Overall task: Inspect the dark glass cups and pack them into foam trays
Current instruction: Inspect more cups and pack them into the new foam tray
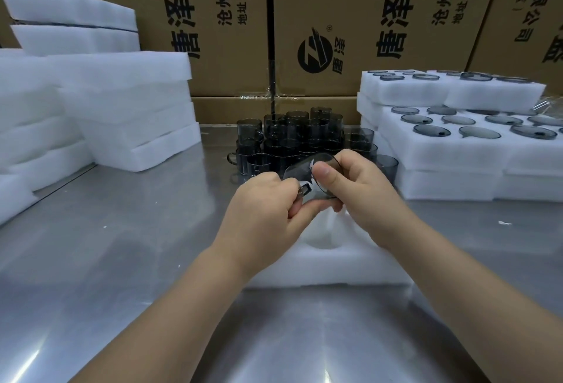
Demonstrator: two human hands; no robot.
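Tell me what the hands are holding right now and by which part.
One dark glass cup, tilted above the foam tray. The left hand pinches its handle; the right hand grips the rim, thumb on the outside.

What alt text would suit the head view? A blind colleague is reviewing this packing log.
Two bare hands, left hand and right hand, hold one dark glass cup tilted above a white foam tray on a shiny metal table. Behind them stand clustered dark glass cups, stacked white foam blocks, filled foam trays and printed cardboard boxes.
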